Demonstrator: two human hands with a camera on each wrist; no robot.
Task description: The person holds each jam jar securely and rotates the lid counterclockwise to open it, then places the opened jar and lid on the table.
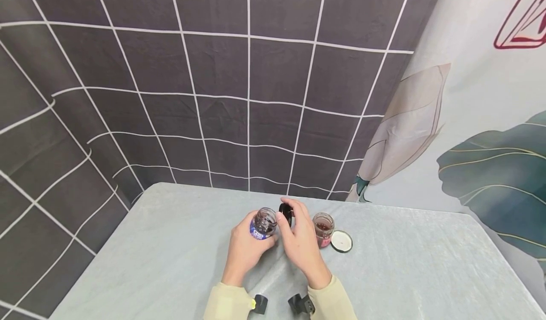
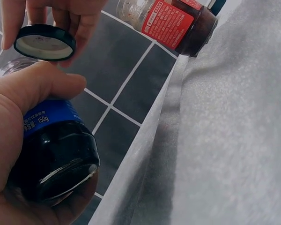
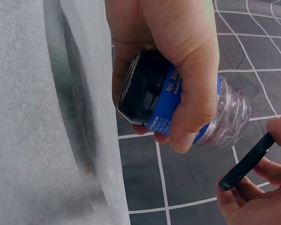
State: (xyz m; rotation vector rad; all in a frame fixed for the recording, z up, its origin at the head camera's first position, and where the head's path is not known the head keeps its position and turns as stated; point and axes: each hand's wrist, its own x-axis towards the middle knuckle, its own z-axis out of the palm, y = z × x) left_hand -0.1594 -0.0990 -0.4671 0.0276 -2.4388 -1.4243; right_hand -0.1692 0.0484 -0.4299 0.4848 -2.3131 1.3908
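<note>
My left hand (image 1: 247, 244) grips a glass jar (image 1: 265, 221) with a blue label and dark contents; its threaded mouth is uncovered. In the right wrist view the jar (image 3: 152, 93) lies in the curled fingers, thumb across the label. My right hand (image 1: 300, 237) pinches a dark round lid (image 1: 286, 212) by its rim, just right of the jar's mouth and apart from it. The pale inside of the lid (image 2: 44, 47) shows in the left wrist view. Beside the right hand stands a second open jar (image 1: 324, 227) with a red label and dark red contents.
A loose lid (image 1: 341, 241) lies on the table, pale inside up, next to the red-labelled jar. The grey-white tabletop (image 1: 170, 263) reaches back to a dark wall covering (image 1: 222, 121) with white grid lines. A leaf-patterned curtain (image 1: 469, 121) hangs at the right.
</note>
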